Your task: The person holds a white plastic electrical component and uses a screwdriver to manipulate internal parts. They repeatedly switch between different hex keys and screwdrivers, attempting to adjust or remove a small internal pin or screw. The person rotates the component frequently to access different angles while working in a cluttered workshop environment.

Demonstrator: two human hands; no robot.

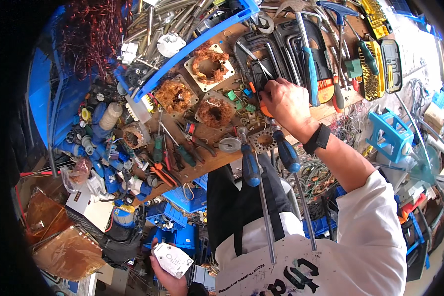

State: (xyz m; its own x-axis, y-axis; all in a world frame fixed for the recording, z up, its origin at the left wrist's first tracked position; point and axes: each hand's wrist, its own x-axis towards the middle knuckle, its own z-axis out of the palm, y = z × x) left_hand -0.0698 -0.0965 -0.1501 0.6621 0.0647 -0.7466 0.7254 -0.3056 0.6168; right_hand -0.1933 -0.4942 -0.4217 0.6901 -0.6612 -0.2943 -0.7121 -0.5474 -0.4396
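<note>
My left hand [168, 279], low in the picture, is wrapped round a flat, pale metal block with screws at its corners [173, 260]. Up on the workbench my right hand [287, 102] reaches over the front of a black hex key case [254, 52], fingers curled down; whatever they pinch is hidden beneath them. Beside it lies a second dark case of hex keys [291, 42], crossed by a blue-handled hammer [309, 64]. Two long screwdrivers with blue grips, one on the left [250, 167] and one on the right [287, 152], jut past the bench edge toward me.
Stators with copper windings [212, 68] sit left of the cases. Pliers [163, 172] and green-handled screwdrivers [184, 154] lie near the edge. A blue crate [182, 49] holds metal shafts. Yellow bit sets [375, 69] stand far right; a light-blue stool [389, 135] is below.
</note>
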